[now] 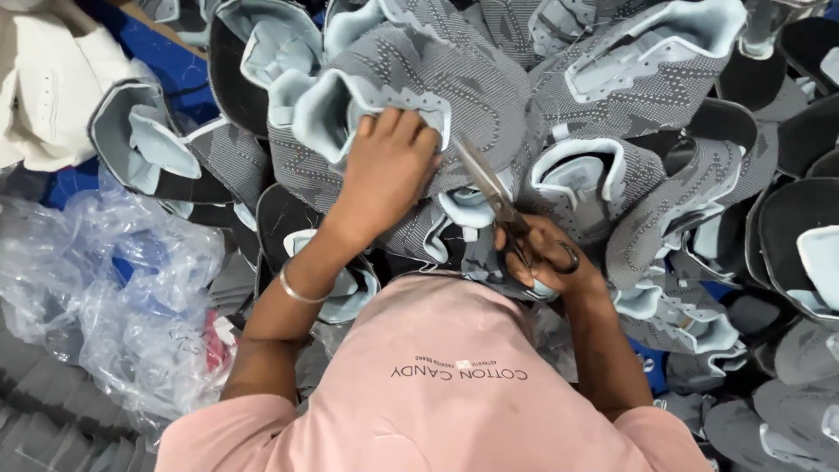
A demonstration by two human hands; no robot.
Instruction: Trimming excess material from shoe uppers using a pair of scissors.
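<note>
Grey knit shoe upper (pixel 419 79) lies atop the pile at 12 o'clock: soft, light, floppy. Left hand (pixel 389 166) pinches its pale-blue collar edge, the firmest hold. Right hand (pixel 546 258), at 3 o'clock, closed through scissors (pixel 498 197) handles.

A blue work surface (pixel 179 74) is showing only in small patches at its upper left and lower right. A heap of grey knitted shoe uppers with pale blue linings (pixel 629 79) is covering most of it. Crumpled clear plastic bags (pixel 131 288) are lying along its left edge, beside folded cream cloth pieces (pixel 52 79) in the upper left corner.
</note>
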